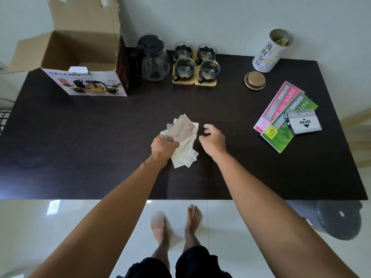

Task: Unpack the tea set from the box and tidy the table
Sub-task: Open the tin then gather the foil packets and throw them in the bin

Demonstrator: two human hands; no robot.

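At the upper left of the frame the brown cardboard box (pixel 66 51) stands with its flaps up and its printed side facing the person; it looks emptied, though part of its floor is hidden. Just right of it, along the back edge of the dark wooden table (pixel 100 127), stand the clear glass teapot with a black lid (pixel 153 58) and four small glass cups with dark handles (pixel 195 62), the cups set in a square on pale wooden coasters (pixel 194 82). Set together against the wall, the tea set seems already unpacked and parked out of the way.

At the centre of the frame the left hand (pixel 163 146) has its fingers clamped on a fanned sheaf of pale beige paper sachets (pixel 183 141), held low over the table, probably gathered so they go away in one move. Just beside it the right hand (pixel 211 140) hovers with fingers loosely curled and apart, holding nothing, close enough to steady the stack.

At the upper right the white printed cylindrical tin (pixel 271 51) stands open, its round gold lid (pixel 254 80) lying near it, likely waiting to take the sachets. Further right and lower lie pink and green receipt booklets (pixel 279 135) under a grey stamp pad box (pixel 304 121), not yet tidied.
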